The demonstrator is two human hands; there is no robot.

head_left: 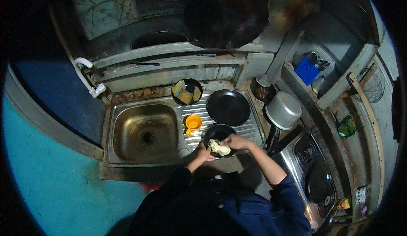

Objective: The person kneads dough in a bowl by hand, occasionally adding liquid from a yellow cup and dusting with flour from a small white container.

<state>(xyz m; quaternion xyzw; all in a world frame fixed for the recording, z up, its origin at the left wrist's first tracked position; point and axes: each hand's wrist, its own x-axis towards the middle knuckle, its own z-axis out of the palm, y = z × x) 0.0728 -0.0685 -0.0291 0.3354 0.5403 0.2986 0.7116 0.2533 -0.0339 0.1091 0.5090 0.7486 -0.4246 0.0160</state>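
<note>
A black bowl (pixel 217 131) stands at the front edge of the steel draining board, with a pale, lumpy mass that looks like dough (pixel 219 148) inside it. My left hand (pixel 204 154) grips the bowl's left rim, the thumb on top. Over the bowl's right side reaches my right hand (pixel 235 142), fingers curled down at the edge of the dough; whether anything is pinched in them is hidden. Just behind the bowl sits an orange mug (pixel 193 122), and a large round black pan (pixel 228 107) lies at the back right of it.
On the left is a steel sink basin (pixel 146 113) beside a white tap (pixel 90 81). A black dish with sponges (pixel 185 95) stands behind the draining board. To the right are a silver pot (pixel 284 110), a gas stove (pixel 311 168) and a blue utensil holder (pixel 308 70).
</note>
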